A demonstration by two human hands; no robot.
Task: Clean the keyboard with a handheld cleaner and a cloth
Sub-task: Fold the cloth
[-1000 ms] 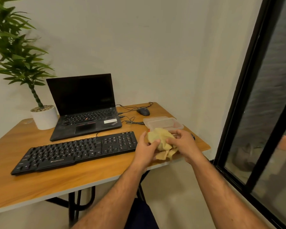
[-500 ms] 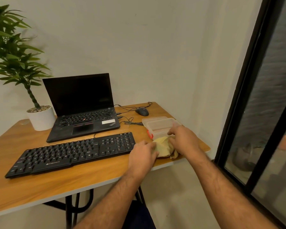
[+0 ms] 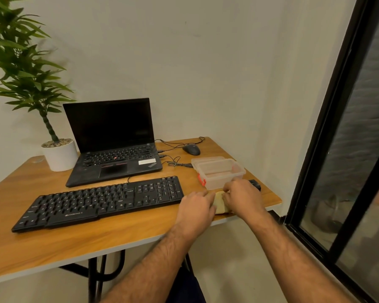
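Note:
A black full-size keyboard lies across the wooden table, in front of a laptop. A yellow cloth rests on the table just right of the keyboard, mostly covered by my hands. My left hand presses on its left side and my right hand holds its right side, fingers curled on the fabric. A small black object, perhaps the handheld cleaner, pokes out behind my right hand; most of it is hidden.
An open black laptop stands behind the keyboard, with a potted plant to its left. A mouse and cables lie at the back right. A clear plastic box with a red clip sits beyond my hands. A dark window frame is at right.
The cloth went from lifted and bunched between my hands down onto the table, where both hands now press it flat into a smaller bundle.

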